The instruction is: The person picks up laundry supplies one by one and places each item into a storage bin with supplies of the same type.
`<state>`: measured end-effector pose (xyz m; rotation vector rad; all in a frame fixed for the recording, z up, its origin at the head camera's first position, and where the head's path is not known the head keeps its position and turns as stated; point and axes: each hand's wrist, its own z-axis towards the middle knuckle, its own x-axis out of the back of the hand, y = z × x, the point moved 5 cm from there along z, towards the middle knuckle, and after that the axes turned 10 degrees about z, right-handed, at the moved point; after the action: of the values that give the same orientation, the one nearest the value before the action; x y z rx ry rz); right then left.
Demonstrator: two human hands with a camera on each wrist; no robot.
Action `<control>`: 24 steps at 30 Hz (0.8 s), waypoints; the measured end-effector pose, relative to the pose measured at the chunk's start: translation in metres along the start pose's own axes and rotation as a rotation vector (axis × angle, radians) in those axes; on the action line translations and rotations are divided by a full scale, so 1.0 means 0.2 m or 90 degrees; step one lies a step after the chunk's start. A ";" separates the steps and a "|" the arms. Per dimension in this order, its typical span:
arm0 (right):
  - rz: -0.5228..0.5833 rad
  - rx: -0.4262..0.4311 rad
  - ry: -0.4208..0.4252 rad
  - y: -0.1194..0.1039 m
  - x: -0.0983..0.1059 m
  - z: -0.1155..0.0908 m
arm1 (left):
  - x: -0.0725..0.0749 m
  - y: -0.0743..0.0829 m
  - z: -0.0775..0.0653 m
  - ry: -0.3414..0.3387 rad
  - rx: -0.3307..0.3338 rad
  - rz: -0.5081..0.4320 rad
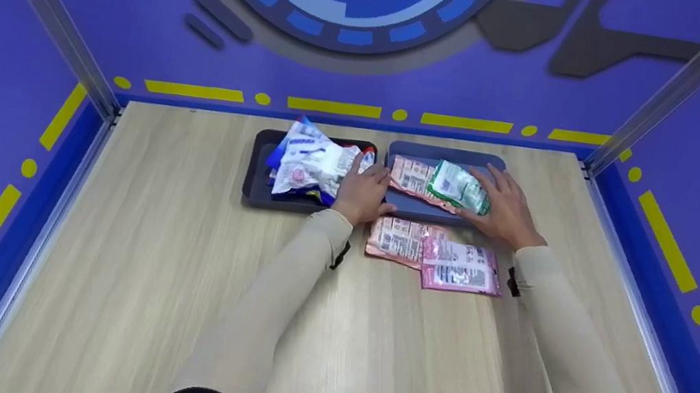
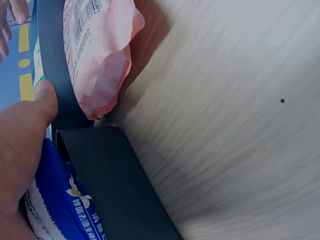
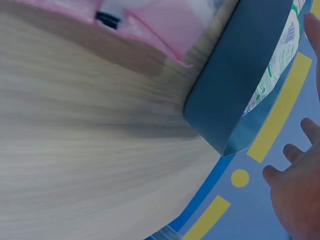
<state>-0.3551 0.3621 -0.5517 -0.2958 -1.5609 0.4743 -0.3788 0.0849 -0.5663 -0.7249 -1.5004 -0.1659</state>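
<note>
My left hand (image 1: 362,193) lies over the right end of a dark tray (image 1: 258,172), beside a white packet (image 1: 309,166) on a heap of packets. Its thumb (image 2: 46,100) reaches toward the neighbouring tray; a blue packet (image 2: 70,195) shows beneath that hand. With fingers spread, my right hand (image 1: 506,209) is at the right end of the blue-grey tray (image 1: 407,207), around a green-and-white packet (image 1: 455,182); contact cannot be made out. A salmon packet (image 1: 409,174) lies left of the green one.
In front of the blue-grey tray, another salmon packet (image 1: 397,240) and a pink packet (image 1: 461,267) lie overlapping on the wooden table (image 1: 167,308). The two trays stand side by side near the purple back wall (image 1: 103,35). Side walls flank the table.
</note>
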 end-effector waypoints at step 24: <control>0.000 0.088 -0.029 -0.07 -0.06 -0.19 | 0.01 0.00 -0.01 0.000 0.004 -0.023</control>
<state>-0.3162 0.3482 -0.5551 -0.1802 -1.5632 0.5903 -0.3770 0.0844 -0.5648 -0.6940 -1.5135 -0.1886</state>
